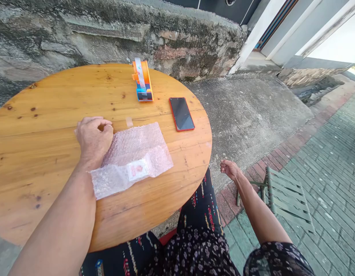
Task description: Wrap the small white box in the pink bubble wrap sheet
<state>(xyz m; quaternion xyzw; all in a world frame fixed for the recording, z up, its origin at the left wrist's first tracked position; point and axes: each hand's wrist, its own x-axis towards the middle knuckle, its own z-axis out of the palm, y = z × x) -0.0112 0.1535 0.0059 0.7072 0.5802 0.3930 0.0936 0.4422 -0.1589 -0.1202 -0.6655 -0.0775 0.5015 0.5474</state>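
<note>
On the wooden table, a sheet of pinkish bubble wrap point(138, 140) lies flat, its near edge folded over a small white box point(137, 170) with a red mark. The box shows through the plastic. My left hand point(94, 136) rests at the wrap's left side, fingers curled and thumb near the index finger, with nothing visible between them; its wrist lies beside the folded end. Off the table's right edge, my right hand point(229, 168) hangs in the air, closed in a loose fist. Whatever its fingers may hold is hidden.
Toward the back of the table point(65, 99) stands an orange and blue tape dispenser point(143, 80). A phone point(182, 114) in a red case lies at the right. Beyond the wrap is a small clear strip point(129, 122). A green slatted stool point(290, 199) stands on the paving; a stone wall point(108, 38) runs behind.
</note>
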